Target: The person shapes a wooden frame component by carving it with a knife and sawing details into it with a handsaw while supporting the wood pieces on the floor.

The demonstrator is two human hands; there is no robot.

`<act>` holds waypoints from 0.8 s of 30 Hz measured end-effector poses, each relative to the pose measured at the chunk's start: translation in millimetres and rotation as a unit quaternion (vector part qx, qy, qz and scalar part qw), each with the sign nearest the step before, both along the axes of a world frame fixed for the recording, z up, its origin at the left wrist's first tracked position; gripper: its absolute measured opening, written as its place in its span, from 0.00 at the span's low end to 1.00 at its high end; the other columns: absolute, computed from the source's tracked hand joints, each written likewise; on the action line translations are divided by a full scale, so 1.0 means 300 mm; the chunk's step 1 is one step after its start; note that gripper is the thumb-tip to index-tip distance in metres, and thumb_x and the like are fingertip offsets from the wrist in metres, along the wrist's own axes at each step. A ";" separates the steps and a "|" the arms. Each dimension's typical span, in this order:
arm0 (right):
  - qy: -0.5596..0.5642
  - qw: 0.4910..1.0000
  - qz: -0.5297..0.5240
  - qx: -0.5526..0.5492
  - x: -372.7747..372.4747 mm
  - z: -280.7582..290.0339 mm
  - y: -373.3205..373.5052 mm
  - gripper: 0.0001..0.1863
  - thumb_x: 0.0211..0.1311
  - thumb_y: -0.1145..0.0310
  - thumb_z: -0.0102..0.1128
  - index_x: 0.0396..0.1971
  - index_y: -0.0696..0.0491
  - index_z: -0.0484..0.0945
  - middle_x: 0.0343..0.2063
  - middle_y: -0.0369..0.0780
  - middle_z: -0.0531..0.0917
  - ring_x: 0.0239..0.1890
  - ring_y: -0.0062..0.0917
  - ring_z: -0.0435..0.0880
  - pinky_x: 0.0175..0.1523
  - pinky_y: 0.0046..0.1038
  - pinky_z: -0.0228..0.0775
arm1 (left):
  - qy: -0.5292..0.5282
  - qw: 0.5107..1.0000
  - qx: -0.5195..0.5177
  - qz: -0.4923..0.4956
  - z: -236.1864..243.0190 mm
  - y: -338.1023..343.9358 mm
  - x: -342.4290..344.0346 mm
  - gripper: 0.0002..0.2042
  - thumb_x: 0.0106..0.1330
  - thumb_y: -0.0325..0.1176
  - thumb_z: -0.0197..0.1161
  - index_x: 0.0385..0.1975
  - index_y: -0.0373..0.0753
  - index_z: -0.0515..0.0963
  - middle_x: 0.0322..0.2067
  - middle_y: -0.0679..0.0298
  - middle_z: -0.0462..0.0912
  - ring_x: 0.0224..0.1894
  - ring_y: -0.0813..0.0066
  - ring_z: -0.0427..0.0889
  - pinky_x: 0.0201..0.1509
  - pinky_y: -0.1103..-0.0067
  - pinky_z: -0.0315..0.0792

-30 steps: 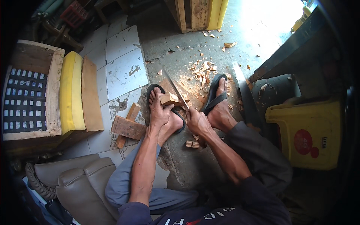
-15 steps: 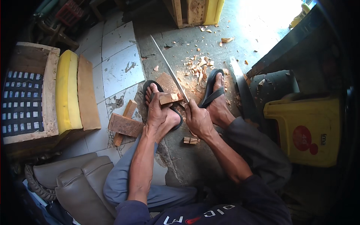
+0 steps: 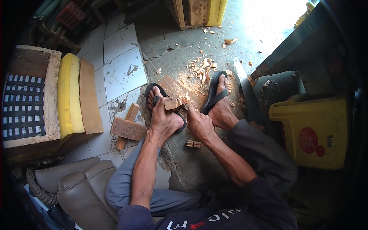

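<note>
My left hand [image 3: 160, 118] grips a small wood block [image 3: 173, 104] above my left foot. The block's right end is pale and freshly cut, with shavings clinging there. My right hand [image 3: 201, 124] is closed round the grip of a long knife [image 3: 180, 99]. Its thin blade slants away to the far left, nearly edge-on and faint, and passes close by the block's cut end. The handle is hidden in my fingers. Beneath the block, a flat wooden board [image 3: 167, 84] lies on the floor between my sandalled feet.
Wood shavings [image 3: 203, 69] litter the floor ahead. Two crossed wood pieces [image 3: 128, 128] lie left, small blocks [image 3: 194, 143] nearer me. A long saw-like blade [image 3: 245, 88] rests right of my foot, beside a yellow plastic stool [image 3: 310, 130]. A wooden frame with yellow foam [image 3: 69, 96] stands left.
The knife has turned from showing its bright flat to nearly edge-on, its tip lower in the view. My right hand has shifted slightly left and nearer me. The left hand stays almost still.
</note>
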State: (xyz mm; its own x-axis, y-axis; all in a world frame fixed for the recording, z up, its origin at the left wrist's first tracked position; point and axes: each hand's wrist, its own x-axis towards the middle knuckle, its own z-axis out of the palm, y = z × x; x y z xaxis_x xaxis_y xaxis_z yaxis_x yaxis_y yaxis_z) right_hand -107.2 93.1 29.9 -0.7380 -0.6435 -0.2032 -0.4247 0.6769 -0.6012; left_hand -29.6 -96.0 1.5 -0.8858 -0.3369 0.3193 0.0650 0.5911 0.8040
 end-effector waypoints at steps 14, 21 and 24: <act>-0.015 1.000 -0.008 0.027 0.027 -0.078 0.009 0.16 0.74 0.63 0.46 0.53 0.55 0.69 0.29 0.66 0.82 0.37 0.64 0.83 0.44 0.65 0.72 | -0.023 0.999 0.017 0.036 -0.017 0.019 0.013 0.22 0.59 0.20 0.69 0.53 0.42 0.74 0.50 0.52 0.84 0.61 0.46 0.79 0.70 0.60 0.65; -0.024 1.000 0.007 -0.008 -0.006 -0.138 0.004 0.17 0.73 0.62 0.46 0.57 0.52 0.68 0.31 0.64 0.83 0.37 0.66 0.82 0.44 0.64 0.72 | -0.029 0.996 -0.076 0.042 0.028 -0.013 0.005 0.23 0.57 0.22 0.74 0.52 0.38 0.73 0.50 0.51 0.83 0.55 0.52 0.83 0.61 0.65 0.74; -0.032 0.999 0.008 -0.023 -0.009 -0.140 0.008 0.15 0.74 0.61 0.47 0.54 0.52 0.69 0.28 0.63 0.82 0.34 0.67 0.82 0.41 0.63 0.72 | -0.070 0.996 -0.001 0.055 0.065 0.007 0.020 0.23 0.56 0.25 0.76 0.50 0.36 0.74 0.47 0.49 0.84 0.52 0.52 0.85 0.56 0.65 0.77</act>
